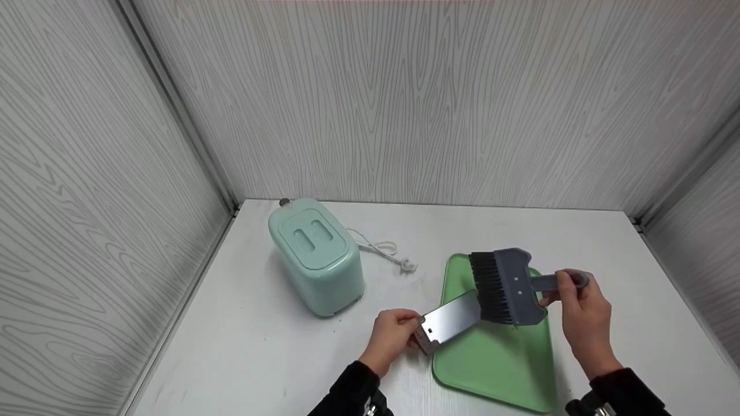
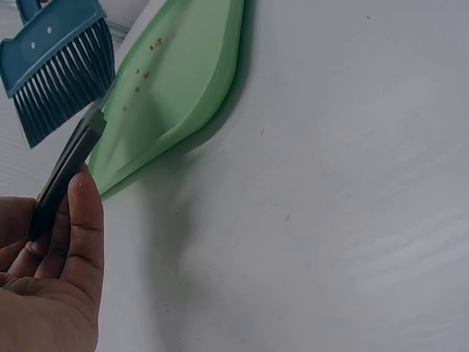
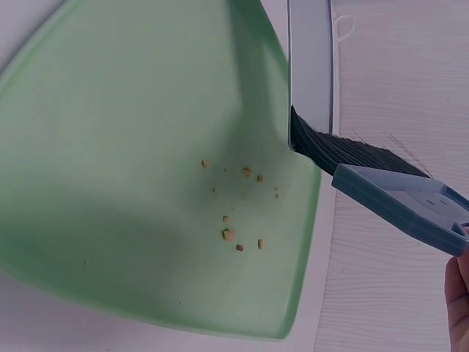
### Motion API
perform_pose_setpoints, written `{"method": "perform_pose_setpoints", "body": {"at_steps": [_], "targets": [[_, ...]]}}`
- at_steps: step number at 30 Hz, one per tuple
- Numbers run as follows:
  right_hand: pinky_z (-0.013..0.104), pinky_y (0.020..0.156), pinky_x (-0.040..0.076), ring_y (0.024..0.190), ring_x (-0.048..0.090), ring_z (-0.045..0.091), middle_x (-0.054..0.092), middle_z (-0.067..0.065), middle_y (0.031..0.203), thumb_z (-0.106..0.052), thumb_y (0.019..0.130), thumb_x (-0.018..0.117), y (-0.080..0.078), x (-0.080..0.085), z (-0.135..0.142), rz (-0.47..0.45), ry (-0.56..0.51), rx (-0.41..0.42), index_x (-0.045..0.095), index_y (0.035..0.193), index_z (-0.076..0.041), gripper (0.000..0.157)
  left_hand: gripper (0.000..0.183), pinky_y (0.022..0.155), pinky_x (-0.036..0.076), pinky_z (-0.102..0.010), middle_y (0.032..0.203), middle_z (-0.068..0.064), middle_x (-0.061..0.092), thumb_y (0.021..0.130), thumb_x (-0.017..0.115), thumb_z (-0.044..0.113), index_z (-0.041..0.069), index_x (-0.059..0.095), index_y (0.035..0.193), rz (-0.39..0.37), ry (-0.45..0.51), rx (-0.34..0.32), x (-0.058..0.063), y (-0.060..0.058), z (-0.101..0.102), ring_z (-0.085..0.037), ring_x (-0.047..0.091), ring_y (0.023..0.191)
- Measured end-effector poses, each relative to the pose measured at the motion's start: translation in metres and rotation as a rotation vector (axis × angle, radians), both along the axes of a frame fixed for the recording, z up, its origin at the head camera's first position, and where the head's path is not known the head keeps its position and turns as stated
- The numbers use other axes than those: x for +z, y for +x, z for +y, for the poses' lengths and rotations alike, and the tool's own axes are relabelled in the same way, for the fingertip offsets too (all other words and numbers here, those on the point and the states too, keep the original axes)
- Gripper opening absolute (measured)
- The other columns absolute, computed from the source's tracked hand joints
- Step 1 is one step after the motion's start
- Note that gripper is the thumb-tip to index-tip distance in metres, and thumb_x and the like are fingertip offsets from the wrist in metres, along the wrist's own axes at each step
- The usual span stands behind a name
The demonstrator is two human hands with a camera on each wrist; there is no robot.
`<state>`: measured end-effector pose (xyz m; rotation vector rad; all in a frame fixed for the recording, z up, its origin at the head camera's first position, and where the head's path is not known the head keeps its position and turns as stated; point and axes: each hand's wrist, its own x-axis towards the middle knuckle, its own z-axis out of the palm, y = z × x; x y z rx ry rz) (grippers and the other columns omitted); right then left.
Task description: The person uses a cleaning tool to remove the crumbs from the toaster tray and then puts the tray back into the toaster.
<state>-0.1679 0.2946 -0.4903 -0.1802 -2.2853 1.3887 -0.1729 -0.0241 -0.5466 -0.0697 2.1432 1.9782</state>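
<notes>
Both hands are clamped on things, set well apart, with clock directions here read in the head view, twelve at the far wall (image 1: 370, 104). Fingers and thumb of the left hand (image 1: 393, 335) pinch the near end of a thin metal plate (image 1: 454, 318), which slants up toward two o'clock. Its face is smooth and bright as a mirror, with a small dark square mark near the gripped end and a greyish edge piece there.

Curled round a short handle, the right hand (image 1: 584, 318) holds a wide brush (image 1: 523, 289): grey-blue body with two pale dots, handle toward three o'clock, dense black bristles toward nine. The bristles meet the plate's far end.

Plate and brush are both held above a green tray (image 1: 491, 370), the plate over its ten o'clock side and the brush toward twelve. Shallow, with rounded corners and a raised rim, the tray carries scattered tan crumbs (image 3: 229, 235) of uneven size.

Toward ten o'clock from the tray, a glossy mint-green appliance (image 1: 312, 231) stands on the white tabletop (image 1: 260, 358), two oblong recesses in its top. Its white cord (image 1: 373, 245) lies loosely looped beside it.
</notes>
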Motion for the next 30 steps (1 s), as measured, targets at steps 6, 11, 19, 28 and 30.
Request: {"method": "perform_pose_setpoints", "body": {"at_steps": [6, 11, 19, 28, 30], "targets": [[0.011, 0.083, 0.042, 0.073, 0.069, 0.005, 0.073, 0.007, 0.079, -0.039, 0.109, 0.051, 0.004, -0.002, 0.004, -0.020, 0.024, -0.020, 0.059, 0.122, -0.006, 0.036, 0.016, 0.060, 0.059, -0.034, 0.093, -0.012, 0.077, 0.096, 0.067, 0.006, -0.003, 0.076, 0.106, 0.006, -0.002, 0.019, 0.000, 0.000, 0.001, -0.012, 0.063, 0.062], [0.014, 0.078, 0.042, 0.073, 0.069, 0.004, 0.074, 0.006, 0.079, -0.038, 0.110, 0.049, 0.007, -0.002, 0.007, -0.035, 0.043, -0.031, 0.059, 0.124, -0.007, 0.036, 0.017, 0.060, 0.059, -0.034, 0.094, -0.012, 0.077, 0.096, 0.066, 0.005, -0.004, 0.076, 0.107, 0.011, -0.002, 0.033, 0.000, 0.000, 0.001, -0.012, 0.064, 0.063], [0.015, 0.076, 0.042, 0.070, 0.069, 0.004, 0.074, 0.006, 0.076, -0.036, 0.109, 0.052, 0.008, -0.002, 0.014, -0.017, 0.015, -0.048, 0.060, 0.120, -0.007, 0.033, 0.019, 0.063, 0.060, -0.035, 0.091, -0.009, 0.077, 0.098, 0.063, 0.006, -0.003, 0.075, 0.109, -0.009, -0.009, 0.027, 0.001, -0.001, -0.002, -0.013, 0.066, 0.064], [0.011, 0.082, 0.044, 0.067, 0.070, 0.007, 0.074, 0.002, 0.077, -0.037, 0.109, 0.052, 0.006, 0.005, 0.024, -0.017, -0.057, -0.098, 0.060, 0.120, -0.009, 0.030, 0.019, 0.064, 0.060, -0.036, 0.093, -0.008, 0.077, 0.099, 0.062, 0.006, -0.003, 0.075, 0.110, -0.020, -0.016, 0.022, -0.001, -0.002, -0.004, -0.012, 0.066, 0.066], [0.011, 0.083, 0.044, 0.068, 0.070, 0.006, 0.074, 0.001, 0.079, -0.036, 0.109, 0.052, 0.004, 0.008, 0.026, 0.004, -0.072, -0.104, 0.060, 0.121, -0.010, 0.029, 0.019, 0.064, 0.060, -0.035, 0.093, -0.007, 0.077, 0.099, 0.062, 0.006, -0.003, 0.075, 0.110, -0.016, -0.015, 0.019, -0.001, -0.001, -0.004, -0.012, 0.066, 0.066]]}}
